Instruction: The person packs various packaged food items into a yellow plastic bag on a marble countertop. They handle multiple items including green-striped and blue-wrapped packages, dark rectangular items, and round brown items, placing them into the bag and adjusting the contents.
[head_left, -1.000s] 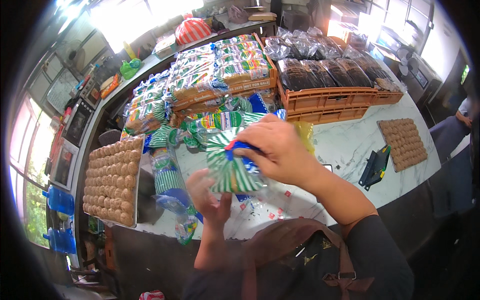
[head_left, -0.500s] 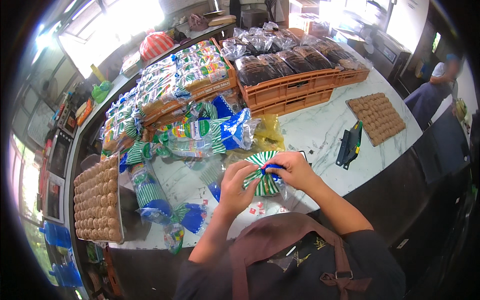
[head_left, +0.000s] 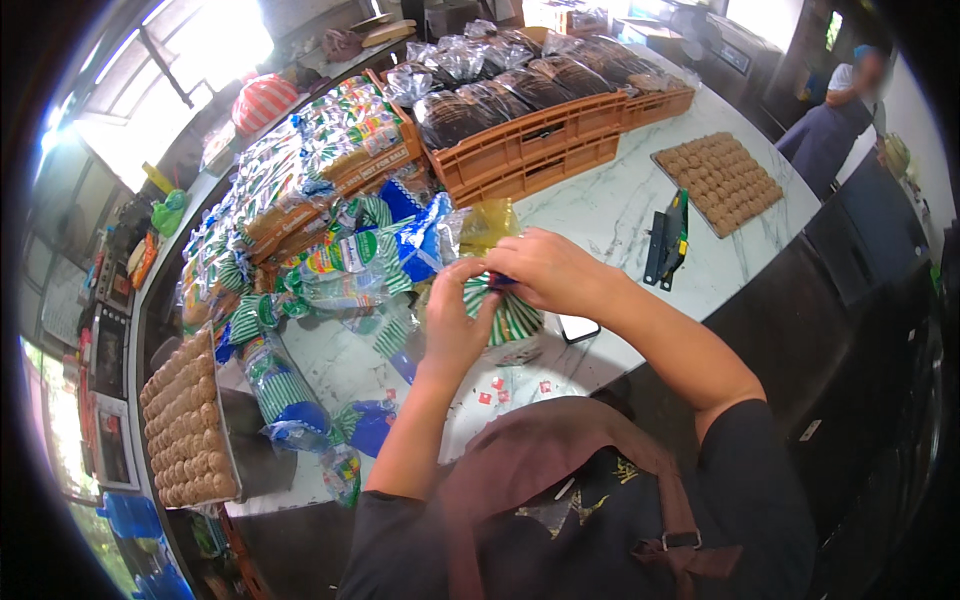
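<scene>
At the centre of the frame, a green-and-white striped bag (head_left: 516,322) sits at the tabletop (head_left: 610,230). The fingers of the right hand (head_left: 548,272) pinch its gathered top; those of the left hand (head_left: 458,322) touch it from the left, the thumb apart from the forefinger, and I cannot tell whether they grip. A phone (head_left: 579,328) lies just right of the bag, red scraps (head_left: 486,398) below it. A yellow bag (head_left: 488,226) lies above the hands. Upper right holds a tray of brown balls (head_left: 722,182); orange crates (head_left: 535,150) stand at upper middle.
</scene>
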